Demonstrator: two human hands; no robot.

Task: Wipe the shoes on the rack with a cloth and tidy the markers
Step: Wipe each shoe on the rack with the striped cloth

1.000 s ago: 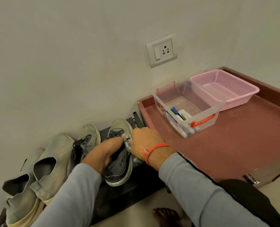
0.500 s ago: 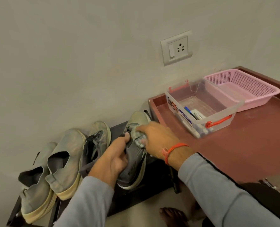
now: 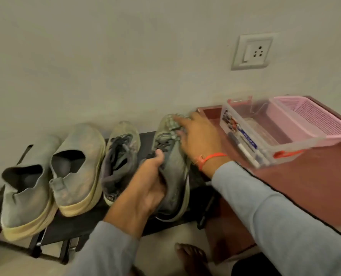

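Several worn shoes sit in a row on a low black rack (image 3: 52,239). My left hand (image 3: 149,185) grips the rightmost grey sneaker (image 3: 172,172) at its opening. My right hand (image 3: 197,136) presses a small grey cloth (image 3: 172,124) against the sneaker's toe, with its fingers curled over the cloth. The matching laced sneaker (image 3: 120,158) stands just to the left. Two grey slip-on shoes (image 3: 77,168) fill the left part of the rack. Markers (image 3: 247,154) lie inside a clear plastic box (image 3: 265,134) with red handles on the maroon table.
A pink mesh basket (image 3: 315,118) sits behind the clear box on the maroon table (image 3: 315,186). A wall socket (image 3: 252,51) is above. My bare foot (image 3: 191,257) is on the floor below the rack, close to the wall.
My right hand has slid the cloth forward from the sneaker's laces to its toe. The camera has swung left, so more of the rack shows.
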